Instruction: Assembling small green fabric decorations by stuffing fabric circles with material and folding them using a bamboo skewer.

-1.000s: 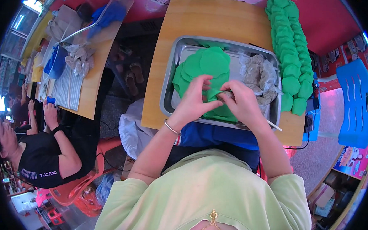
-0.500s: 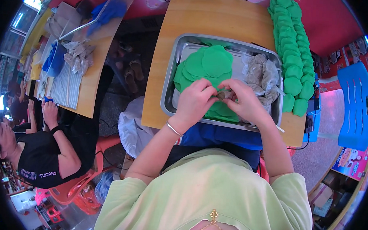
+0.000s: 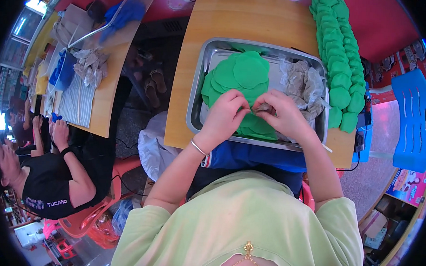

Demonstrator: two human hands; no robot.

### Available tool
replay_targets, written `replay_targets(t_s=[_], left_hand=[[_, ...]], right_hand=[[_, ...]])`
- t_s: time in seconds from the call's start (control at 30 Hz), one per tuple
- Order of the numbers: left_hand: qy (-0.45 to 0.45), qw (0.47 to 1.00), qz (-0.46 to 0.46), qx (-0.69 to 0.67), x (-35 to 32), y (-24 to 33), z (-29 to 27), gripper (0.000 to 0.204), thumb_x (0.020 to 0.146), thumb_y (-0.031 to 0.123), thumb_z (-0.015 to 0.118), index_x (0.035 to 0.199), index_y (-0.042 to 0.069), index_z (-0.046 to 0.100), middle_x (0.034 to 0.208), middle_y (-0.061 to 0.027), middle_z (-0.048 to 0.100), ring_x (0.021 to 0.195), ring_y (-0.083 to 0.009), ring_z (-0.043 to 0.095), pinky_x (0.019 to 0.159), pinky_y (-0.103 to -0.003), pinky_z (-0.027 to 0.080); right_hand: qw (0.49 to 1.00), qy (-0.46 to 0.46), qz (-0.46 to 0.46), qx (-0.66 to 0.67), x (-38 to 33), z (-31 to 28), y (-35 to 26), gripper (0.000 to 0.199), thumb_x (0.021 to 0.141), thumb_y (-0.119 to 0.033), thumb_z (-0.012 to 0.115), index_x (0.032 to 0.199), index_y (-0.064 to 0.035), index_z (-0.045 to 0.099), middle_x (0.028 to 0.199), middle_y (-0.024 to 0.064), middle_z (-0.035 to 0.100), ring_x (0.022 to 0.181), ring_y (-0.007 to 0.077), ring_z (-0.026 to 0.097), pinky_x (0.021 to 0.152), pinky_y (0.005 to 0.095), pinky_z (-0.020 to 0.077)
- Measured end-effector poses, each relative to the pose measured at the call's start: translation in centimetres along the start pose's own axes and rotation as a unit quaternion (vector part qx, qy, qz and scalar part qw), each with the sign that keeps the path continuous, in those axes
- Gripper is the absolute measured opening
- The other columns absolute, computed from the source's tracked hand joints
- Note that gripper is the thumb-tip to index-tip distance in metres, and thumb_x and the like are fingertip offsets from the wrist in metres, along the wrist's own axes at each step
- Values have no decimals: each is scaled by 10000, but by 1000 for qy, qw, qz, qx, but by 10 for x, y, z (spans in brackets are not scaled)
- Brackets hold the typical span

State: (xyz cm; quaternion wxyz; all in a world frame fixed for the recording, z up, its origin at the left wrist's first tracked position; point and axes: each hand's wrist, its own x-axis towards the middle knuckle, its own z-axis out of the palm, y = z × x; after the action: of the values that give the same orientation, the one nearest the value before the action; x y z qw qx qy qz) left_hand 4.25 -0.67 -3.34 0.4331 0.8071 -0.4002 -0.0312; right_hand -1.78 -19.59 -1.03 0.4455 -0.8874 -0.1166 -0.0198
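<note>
Currently, the person's right hand [image 3: 287,117] is pinching a brownish piece [image 3: 267,108] above the overlapping green discs [image 3: 247,70] in the steel tray [image 3: 195,84], while the left hand [image 3: 226,113] is pinching together beside it, any contents hidden.

Behind the tray [image 3: 195,79] the surface [image 3: 248,19] gives broad passage, with a slimmer strip at left. Green rows [image 3: 340,67] wall off the right; inside, green discs [image 3: 245,69] and a clear bag [image 3: 300,82] flank a gap — left hand [image 3: 226,113] and right hand [image 3: 284,115] block its front.
</note>
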Motion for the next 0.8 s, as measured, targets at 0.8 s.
replay_targets(t_s=[0.8], left_hand=[[68, 985, -71, -140, -7, 6, 3, 81, 828, 29, 596, 872, -22, 551, 966, -113, 574, 855, -213, 594, 763, -287, 484]], right_hand=[[999, 13, -24, 32, -1, 6, -4, 219, 719, -4, 641, 911, -24, 538, 866, 98, 523, 692, 189, 560, 608, 293, 465]])
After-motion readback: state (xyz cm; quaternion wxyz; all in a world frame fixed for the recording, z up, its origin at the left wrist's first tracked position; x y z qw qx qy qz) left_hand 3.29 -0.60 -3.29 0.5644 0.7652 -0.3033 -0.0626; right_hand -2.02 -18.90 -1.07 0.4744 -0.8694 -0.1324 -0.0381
